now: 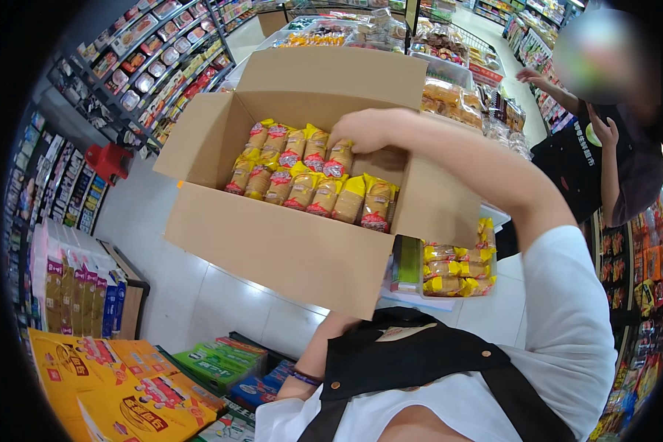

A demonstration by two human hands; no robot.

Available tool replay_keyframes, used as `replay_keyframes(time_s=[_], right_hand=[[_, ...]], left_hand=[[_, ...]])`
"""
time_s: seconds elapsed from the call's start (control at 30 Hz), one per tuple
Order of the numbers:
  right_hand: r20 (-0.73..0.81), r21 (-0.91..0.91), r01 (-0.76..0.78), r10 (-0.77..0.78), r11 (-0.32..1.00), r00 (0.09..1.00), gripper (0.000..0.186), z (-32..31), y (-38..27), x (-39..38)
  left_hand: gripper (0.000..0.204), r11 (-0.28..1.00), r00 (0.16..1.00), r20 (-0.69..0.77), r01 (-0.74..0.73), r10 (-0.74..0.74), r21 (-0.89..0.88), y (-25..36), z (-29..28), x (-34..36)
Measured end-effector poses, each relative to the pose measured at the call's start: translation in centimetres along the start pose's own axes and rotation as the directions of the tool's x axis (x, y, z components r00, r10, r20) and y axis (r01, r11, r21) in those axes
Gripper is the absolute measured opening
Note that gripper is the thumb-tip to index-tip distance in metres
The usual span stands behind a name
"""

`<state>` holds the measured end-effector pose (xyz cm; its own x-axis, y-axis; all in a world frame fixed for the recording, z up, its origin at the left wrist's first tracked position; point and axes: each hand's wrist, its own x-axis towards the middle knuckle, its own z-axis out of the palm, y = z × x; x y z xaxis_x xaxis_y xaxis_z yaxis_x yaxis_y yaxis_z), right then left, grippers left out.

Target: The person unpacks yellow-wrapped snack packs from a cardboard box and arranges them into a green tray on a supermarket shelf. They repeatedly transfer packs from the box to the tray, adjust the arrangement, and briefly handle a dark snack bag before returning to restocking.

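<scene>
Packs (302, 190) in clear, yellow and red wrapping stand in two rows below and to the left of your right grip (368, 131), inside one open cardboard box (383, 166). In the head view you can count twelve there: five in the far row, seven in the near row. The box's four flaps (280, 258) spread outward around them. Nearer your body than the grip, and to its right, sits a second batch (460, 269) of similar packs, at least seven, some partly hidden.

Your right arm comes in from the lower right in a white sleeve (571, 295), elbow bent, bare forearm (457, 144) crossing above the right flap. The back of that hand faces up, and its fingers curl down onto the end pack (339, 160) of the far row; you cannot tell whether they are clenched on it. Your left forearm (324, 350) runs under the near flap, which hides the left grip, so its state cannot be told. To the right of your right grip stands one co-worker (567, 169), two hands raised.
</scene>
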<state>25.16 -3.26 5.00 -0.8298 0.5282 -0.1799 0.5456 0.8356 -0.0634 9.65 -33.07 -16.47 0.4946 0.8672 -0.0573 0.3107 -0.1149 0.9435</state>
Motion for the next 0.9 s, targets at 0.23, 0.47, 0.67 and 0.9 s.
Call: replay_keyframes(time_s=[0.23, 0.47, 0.67, 0.9], right_hand=[[0.065, -0.489, 0.200, -0.193, 0.849, 0.979, 0.038, 8.1, 0.6, 9.7], [-0.458, -0.484, -0.174, -0.078, 0.858, 0.886, 0.053, -1.5, -0.5, -2.8], [-0.705, 0.369, -0.141, 0.376, 0.919, 0.601, 0.078, -4.9, -1.3, -26.9], [0.185, 0.899, -0.423, 0.974, -0.113, 0.132, 0.076, 24.5, -2.8, -50.6]], left_hand=[[0.034, 0.998, 0.997, -0.042, -0.057, 0.057, -0.006, -0.5, 0.7, 0.4], [0.032, 0.999, 0.984, 0.176, -0.044, 0.038, 0.031, -1.1, 3.5, 3.1], [0.030, 0.992, 0.972, 0.232, -0.063, 0.035, 0.114, -0.6, 6.4, 5.7], [0.031, 0.932, 0.915, 0.387, -0.232, 0.112, 0.278, 1.0, 16.0, 13.3]])
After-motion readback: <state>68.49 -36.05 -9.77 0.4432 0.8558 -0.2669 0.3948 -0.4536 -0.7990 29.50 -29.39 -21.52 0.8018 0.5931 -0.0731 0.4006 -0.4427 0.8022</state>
